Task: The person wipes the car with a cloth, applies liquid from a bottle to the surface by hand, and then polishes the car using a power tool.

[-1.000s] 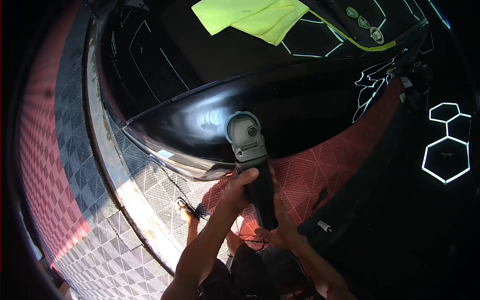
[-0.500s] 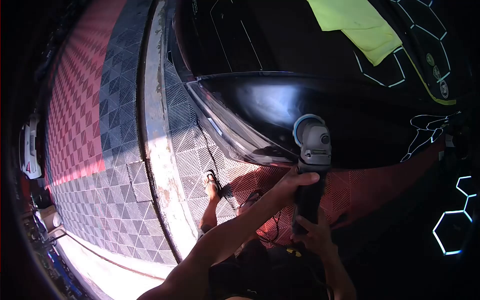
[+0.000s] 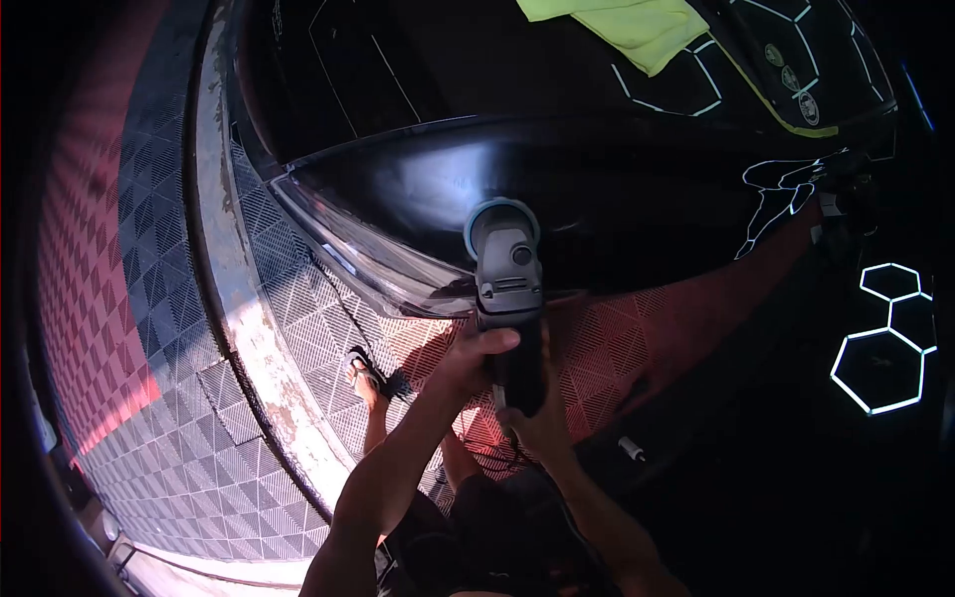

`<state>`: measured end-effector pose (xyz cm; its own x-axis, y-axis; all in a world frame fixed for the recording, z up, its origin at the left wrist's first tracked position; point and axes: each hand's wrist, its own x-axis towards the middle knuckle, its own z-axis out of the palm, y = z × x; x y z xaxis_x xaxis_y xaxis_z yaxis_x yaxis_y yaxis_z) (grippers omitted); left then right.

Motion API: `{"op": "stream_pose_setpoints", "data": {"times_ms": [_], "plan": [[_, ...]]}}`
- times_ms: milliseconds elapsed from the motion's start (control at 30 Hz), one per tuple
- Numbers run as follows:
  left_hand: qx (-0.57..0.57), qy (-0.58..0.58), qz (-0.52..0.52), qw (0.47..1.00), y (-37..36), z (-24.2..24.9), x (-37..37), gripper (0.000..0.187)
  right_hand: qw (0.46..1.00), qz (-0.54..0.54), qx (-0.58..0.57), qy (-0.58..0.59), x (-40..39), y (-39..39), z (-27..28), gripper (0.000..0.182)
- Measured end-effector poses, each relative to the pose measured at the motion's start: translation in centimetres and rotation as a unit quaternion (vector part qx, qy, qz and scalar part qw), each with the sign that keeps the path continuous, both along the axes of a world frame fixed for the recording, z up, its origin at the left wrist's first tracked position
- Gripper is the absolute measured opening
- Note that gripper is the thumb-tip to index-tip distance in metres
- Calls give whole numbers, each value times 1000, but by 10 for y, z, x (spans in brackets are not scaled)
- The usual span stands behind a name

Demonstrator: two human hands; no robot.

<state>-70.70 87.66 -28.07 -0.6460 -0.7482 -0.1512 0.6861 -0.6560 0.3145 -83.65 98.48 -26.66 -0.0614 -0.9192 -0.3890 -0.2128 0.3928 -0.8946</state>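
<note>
A grey and black polisher (image 3: 509, 271) is held with its round, pale-blue-edged pad against or very near the glossy black car panel (image 3: 617, 199); its exact contact is hidden by the head. My left hand (image 3: 476, 356) is closed around the front of the black body, just behind the polisher's head. Farther back, my right hand (image 3: 539, 426) grips the rear part of the handle. Bright light reflects off the panel to the left of the pad. Beside it runs the car's lamp and front edge (image 3: 368, 254).
A yellow-green cloth (image 3: 637, 30) lies on the upper car surface. Red and grey floor tiles (image 3: 617, 343) surround the car, with a worn concrete strip (image 3: 249, 318) on the left. A small white object (image 3: 632, 448) lies on the dark floor at right.
The view has turned, so the car, cloth and floor appear farther left. The polisher stays in both hands. The small white object on the floor at right now shows.
</note>
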Motion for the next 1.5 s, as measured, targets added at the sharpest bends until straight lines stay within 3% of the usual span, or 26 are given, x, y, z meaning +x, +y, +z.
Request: {"op": "stream_pose_setpoints", "data": {"times_ms": [33, 67, 100, 233, 300, 533, 800, 1000, 1500], "plan": [[-21, -44, -35, 998, 4, 0, -2, 63, 990, -20, 119, -67, -4, 7, -6, 90], [-17, -76, -40, 996, 8, 3, -10, 62, 995, -37, 76, -47, -11, 12, -4, 78], [-21, -33, -50, 998, 15, -12, -24, 63, 998, -56, 31, -28, -18, 14, -4, 66], [-47, -30, -30, 998, 39, -37, -43, 66, 993, -86, 57, -64, -31, 27, -11, 67], [-20, 36, -14, 999, 45, -44, -35, 65, 998, -31, 41, 29, -23, 24, -9, 58], [-16, 164, 51, 985, 47, -59, 3, 75, 986, 77, 4, 148, 11, 1, -4, 59], [-6, 166, 112, 980, 37, -58, 37, 72, 976, 122, 37, 178, 51, -25, 10, 78], [27, 169, 148, 974, 17, -65, 73, 75, 972, 154, 21, 178, 93, -58, 10, 82], [-26, 211, 214, 953, -42, -83, 150, 83, 958, 163, -13, 234, 183, -118, -1, 73]]}}
